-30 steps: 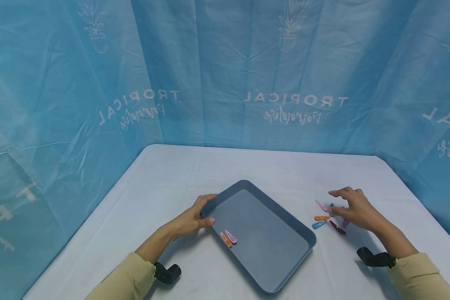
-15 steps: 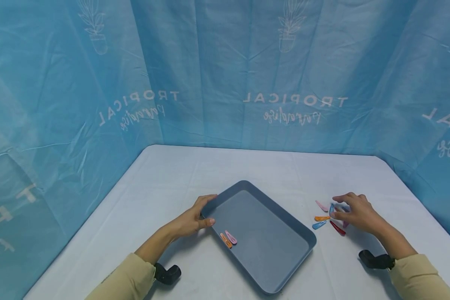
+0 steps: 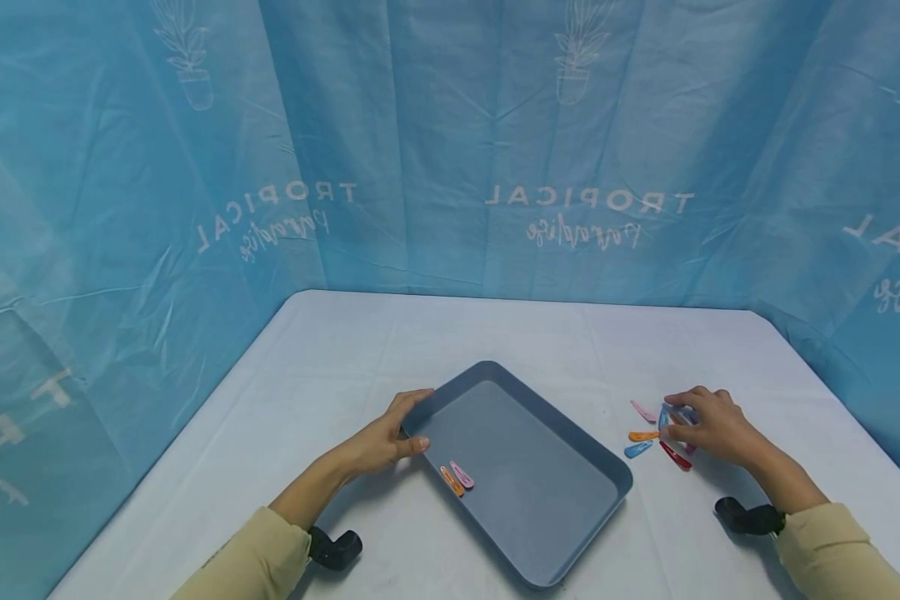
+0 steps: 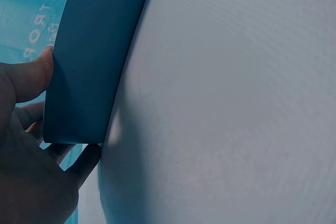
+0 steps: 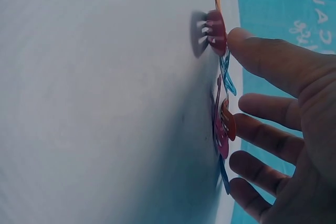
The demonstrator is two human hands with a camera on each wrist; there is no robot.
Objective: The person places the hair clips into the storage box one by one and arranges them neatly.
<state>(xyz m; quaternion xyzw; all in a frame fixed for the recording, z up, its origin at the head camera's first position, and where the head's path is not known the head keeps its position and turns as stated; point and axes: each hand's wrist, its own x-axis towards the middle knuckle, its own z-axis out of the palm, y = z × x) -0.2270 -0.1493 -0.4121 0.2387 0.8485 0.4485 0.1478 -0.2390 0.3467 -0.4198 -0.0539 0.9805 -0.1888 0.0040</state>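
Observation:
My left hand (image 3: 386, 433) grips the corner of a grey-blue tray (image 3: 525, 467), thumb over its rim and fingers along the outside. In the left wrist view the thumb lies against the tray wall (image 4: 94, 61). An orange hair clip (image 3: 452, 481) and a pink hair clip (image 3: 462, 474) lie in the tray beside its near-left wall. My right hand (image 3: 712, 425) is low over a cluster of hair clips, thumb and forefinger apart around a blue clip (image 3: 663, 417). Beside the thumb lies a red clip (image 3: 675, 455); in the right wrist view more clips, including a pink one (image 5: 222, 141), sit under the other fingers.
An orange clip (image 3: 643, 436), another blue clip (image 3: 638, 449) and a pale pink clip (image 3: 642, 411) lie left of my right hand. White cloth (image 3: 330, 358) covers the table. Blue printed curtains (image 3: 450, 150) surround its back and sides.
My right hand has lowered slightly over the clips, and its thumb and forefinger have come closer around the blue clip. The left hand and the tray have stayed in place.

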